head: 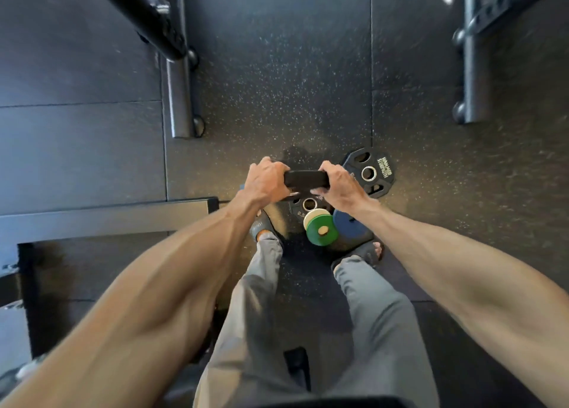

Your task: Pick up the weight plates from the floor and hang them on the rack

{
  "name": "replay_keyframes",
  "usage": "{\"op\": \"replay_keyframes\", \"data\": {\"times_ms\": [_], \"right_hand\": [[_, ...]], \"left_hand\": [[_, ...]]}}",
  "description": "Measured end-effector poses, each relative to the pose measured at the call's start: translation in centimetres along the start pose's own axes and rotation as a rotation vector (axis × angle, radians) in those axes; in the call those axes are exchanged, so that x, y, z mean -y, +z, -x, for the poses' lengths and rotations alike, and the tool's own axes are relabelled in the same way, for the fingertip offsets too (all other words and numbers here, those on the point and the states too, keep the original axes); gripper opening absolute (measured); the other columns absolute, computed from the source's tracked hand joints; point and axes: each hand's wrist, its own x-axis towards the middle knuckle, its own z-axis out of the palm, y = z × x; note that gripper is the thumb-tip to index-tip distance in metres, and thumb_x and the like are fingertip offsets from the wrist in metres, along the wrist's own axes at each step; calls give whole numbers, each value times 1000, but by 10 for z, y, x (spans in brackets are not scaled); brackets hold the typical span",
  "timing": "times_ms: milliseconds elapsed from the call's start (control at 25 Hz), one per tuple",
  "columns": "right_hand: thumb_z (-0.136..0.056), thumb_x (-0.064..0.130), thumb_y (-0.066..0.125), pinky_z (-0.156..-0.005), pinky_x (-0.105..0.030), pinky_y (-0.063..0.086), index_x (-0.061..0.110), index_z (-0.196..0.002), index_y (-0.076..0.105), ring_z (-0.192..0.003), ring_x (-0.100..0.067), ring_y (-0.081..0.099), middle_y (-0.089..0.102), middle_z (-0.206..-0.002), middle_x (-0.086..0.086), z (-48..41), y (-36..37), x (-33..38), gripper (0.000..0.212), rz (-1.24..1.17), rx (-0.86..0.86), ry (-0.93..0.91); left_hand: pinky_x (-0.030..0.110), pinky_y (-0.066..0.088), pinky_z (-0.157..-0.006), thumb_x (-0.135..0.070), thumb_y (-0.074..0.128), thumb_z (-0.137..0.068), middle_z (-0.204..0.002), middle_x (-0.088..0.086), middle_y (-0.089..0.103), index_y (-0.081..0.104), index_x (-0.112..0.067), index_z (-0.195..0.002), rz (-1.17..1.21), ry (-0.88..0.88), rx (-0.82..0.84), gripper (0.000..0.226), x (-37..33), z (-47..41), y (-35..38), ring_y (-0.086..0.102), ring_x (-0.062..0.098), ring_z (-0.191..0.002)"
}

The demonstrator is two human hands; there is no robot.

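While both hands grip it, black plate (305,178) hangs above the floor (277,84).
Left hand (267,181), right hand (338,185): fingers curled around its edge; black, green, blue plates below.

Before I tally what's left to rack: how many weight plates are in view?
5, maybe more hidden: one black plate held, lettered black plate lying beyond it, 2.5 plate beneath the hands, green plate, blue plate.

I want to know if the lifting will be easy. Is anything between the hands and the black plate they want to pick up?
No. The left hand and right hand each have a grip on one end of the black plate, seen edge-on. Nothing sits between hands and plate. Other plates lie on the floor below.
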Motion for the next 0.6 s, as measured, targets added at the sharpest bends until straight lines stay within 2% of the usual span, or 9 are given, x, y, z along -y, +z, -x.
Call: {"op": "replay_keyframes", "data": {"times_ms": [120,280,440,600], "right_hand": [[-84,37,76,-80,-39,47,12,-104,54,-94,-29,58,58,-96,-9,34,-63,76,39,108,-18,-207],[-89,54,63,-70,-39,51,13,-96,54,-85,-27,61,62,-90,-6,49,-112,185,42,398,-175,-607],[-92,61,52,-64,-38,51,12,-93,55,-74,-28,64,65,-82,-7,33,-128,293,50,594,-206,-839],[-93,62,49,-60,-37,50,9,-93,55,-64,-31,64,66,-75,-10,3,-117,399,53,635,-251,-969]], "left_hand": [[39,48,-98,-35,68,-78,-106,8,63,71,-32,-115,159,-133,-75,37,9,53,-62,56,27,-107],[37,49,-101,-42,72,-65,-104,7,64,74,-34,-104,414,-253,-252,39,48,112,-127,62,25,-101],[39,56,-83,-23,70,-66,-85,8,73,74,-17,-85,591,-232,-395,20,101,157,-191,69,25,-89],[38,57,-75,-15,70,-70,-75,6,72,71,-11,-79,634,-270,-562,10,169,191,-251,70,22,-77]]}}
